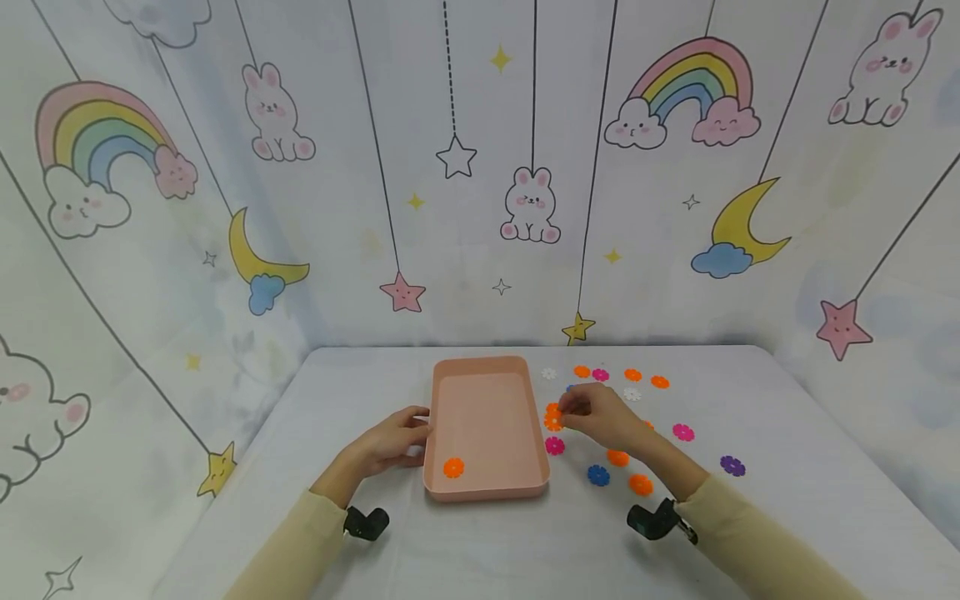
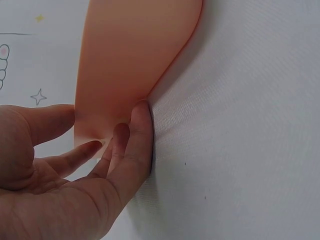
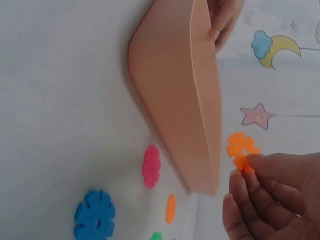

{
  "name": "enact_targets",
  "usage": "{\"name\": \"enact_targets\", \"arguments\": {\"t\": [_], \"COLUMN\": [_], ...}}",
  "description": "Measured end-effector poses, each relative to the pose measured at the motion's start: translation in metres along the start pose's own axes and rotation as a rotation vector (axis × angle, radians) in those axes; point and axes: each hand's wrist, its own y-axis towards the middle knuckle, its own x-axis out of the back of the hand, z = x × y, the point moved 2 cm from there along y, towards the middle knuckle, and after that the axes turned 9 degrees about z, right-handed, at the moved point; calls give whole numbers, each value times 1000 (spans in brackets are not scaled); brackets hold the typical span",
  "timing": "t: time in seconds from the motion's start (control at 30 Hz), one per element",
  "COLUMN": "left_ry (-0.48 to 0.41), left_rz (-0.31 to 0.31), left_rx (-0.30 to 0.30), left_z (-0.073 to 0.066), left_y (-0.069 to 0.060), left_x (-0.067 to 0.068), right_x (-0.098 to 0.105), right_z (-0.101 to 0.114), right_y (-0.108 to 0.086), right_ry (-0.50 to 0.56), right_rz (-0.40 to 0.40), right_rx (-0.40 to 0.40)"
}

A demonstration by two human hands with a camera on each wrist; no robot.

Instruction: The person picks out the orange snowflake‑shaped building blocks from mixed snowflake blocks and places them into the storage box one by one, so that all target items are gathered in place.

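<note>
A pink tray (image 1: 491, 425) lies on the white table, with one orange flower-shaped piece (image 1: 453, 467) inside near its front left. My left hand (image 1: 392, 440) rests against the tray's left side; in the left wrist view the fingertips of the left hand (image 2: 100, 160) touch the tray wall (image 2: 135, 45), fingers relaxed. To the right of the tray, my right hand (image 1: 600, 414) pinches an orange flower piece (image 3: 243, 151) between thumb and fingers, seen in the right wrist view beyond the tray's wall (image 3: 170, 75).
Right of the tray lie several flower pieces: a pink one (image 1: 554, 446) close to its side, a blue one (image 1: 598, 475), a purple one (image 1: 732, 466) farther right, a white one (image 1: 549, 373) and several orange ones at the back. A patterned cloth (image 1: 465, 250) hangs behind the table.
</note>
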Motion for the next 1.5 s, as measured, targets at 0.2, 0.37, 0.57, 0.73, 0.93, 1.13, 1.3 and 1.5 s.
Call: {"name": "enact_targets", "arguments": {"t": [0.2, 0.37, 0.57, 0.73, 0.93, 1.13, 1.3, 1.5], "left_ry": [-2, -4, 16, 22, 21, 13, 16, 22], "left_rz": [-8, 0, -1, -4, -2, -2, -1, -3], "left_rx": [3, 7, 4, 9, 7, 13, 13, 16], "left_z": [0, 1, -1, -1, -2, 0, -1, -1], "left_y": [0, 0, -1, -2, -1, -1, 0, -1], "left_x": [0, 0, 0, 0, 0, -1, 0, 0], "right_x": [-21, -40, -63, -80, -96, -106, -109, -113], "right_z": [19, 30, 40, 46, 48, 48, 49, 47], "right_y": [11, 22, 34, 41, 46, 45, 46, 49], "right_ry": [26, 48, 49, 19, 9, -25, -57, -89], "right_rz": [45, 56, 23, -9, 24, 63, 78, 87], "right_rx": [56, 59, 69, 53, 29, 20, -4, -38]}}
